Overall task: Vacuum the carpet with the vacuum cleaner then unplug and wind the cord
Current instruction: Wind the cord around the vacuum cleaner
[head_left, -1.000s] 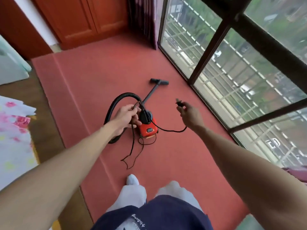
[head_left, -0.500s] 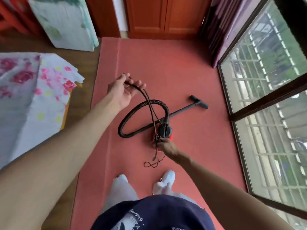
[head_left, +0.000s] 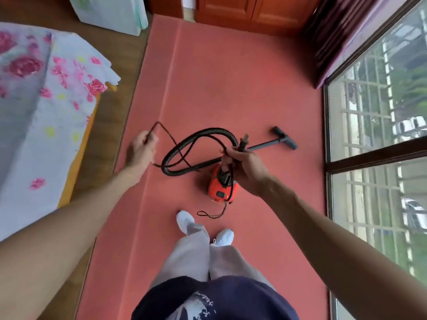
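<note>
A person stands on a red carpet, seen from above, both arms stretched forward; the right hand is closed in a tight grip round several strands of the black power cord, with the plug sticking up out of the fist; the left hand holds another part of the same cord, its fingers curled round a bend that loops up above the knuckles; between the two hands the cord hangs in slack curves, and a further length drops from the right hand past the vacuum cleaner to a small loose loop on the carpet just in front of the white shoes; the vacuum cleaner, a small red canister with a black top, sits on the carpet directly below the right hand; its black ribbed hose arches round in a wide loop to the left of the body, and the thin wand runs off to the right, ending in a floor nozzle near the window; a bed with a flowered sheet lies to the left on the wooden floor; wooden cabinet doors and a dark curtain stand at the far end of the carpet.
</note>
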A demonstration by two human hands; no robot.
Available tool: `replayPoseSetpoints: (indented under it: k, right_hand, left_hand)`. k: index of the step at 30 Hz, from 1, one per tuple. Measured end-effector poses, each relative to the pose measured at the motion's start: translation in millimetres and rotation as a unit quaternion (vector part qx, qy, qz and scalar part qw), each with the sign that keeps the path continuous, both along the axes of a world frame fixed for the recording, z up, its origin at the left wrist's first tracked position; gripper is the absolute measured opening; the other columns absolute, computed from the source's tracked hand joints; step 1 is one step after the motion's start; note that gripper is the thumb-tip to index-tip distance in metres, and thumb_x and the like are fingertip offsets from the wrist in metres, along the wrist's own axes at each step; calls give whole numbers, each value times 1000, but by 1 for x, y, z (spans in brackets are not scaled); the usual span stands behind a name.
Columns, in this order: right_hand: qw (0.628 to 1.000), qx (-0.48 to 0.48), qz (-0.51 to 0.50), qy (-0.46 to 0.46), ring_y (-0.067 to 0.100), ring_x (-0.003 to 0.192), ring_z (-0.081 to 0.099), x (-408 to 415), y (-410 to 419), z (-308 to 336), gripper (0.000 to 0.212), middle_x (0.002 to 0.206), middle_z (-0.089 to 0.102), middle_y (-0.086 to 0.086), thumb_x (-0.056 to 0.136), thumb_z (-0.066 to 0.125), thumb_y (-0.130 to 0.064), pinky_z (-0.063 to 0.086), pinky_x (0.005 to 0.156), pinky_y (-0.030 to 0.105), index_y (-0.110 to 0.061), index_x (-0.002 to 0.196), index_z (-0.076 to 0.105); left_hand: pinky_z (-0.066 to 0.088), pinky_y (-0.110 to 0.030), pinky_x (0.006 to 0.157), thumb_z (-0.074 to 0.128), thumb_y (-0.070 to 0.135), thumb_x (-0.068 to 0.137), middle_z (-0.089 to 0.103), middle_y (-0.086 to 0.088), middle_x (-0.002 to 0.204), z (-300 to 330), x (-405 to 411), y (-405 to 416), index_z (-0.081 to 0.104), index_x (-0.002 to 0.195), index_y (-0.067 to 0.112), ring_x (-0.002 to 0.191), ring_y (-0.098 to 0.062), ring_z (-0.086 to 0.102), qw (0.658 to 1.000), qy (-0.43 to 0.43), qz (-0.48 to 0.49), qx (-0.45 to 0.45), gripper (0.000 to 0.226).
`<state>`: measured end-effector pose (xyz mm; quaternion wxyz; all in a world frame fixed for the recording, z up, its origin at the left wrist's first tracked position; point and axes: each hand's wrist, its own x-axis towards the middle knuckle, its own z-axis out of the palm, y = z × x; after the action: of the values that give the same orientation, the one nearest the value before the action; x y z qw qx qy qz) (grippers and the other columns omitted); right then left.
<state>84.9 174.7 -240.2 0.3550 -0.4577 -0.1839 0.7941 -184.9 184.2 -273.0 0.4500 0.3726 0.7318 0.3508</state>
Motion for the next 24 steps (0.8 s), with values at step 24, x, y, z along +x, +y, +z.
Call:
replayPoseSetpoints:
  k: [24]
  right_hand:
    - [903,0,239,-356,8,62,65,50,94,-312,37,97,69,25,104,41,-14,48,57,10,16,111,62]
  left_hand:
    - [34,-18,44,43,44,98,26,10,45,-254,111,-16,49,71,18,34,-6,22,786,-421,436,-119,38]
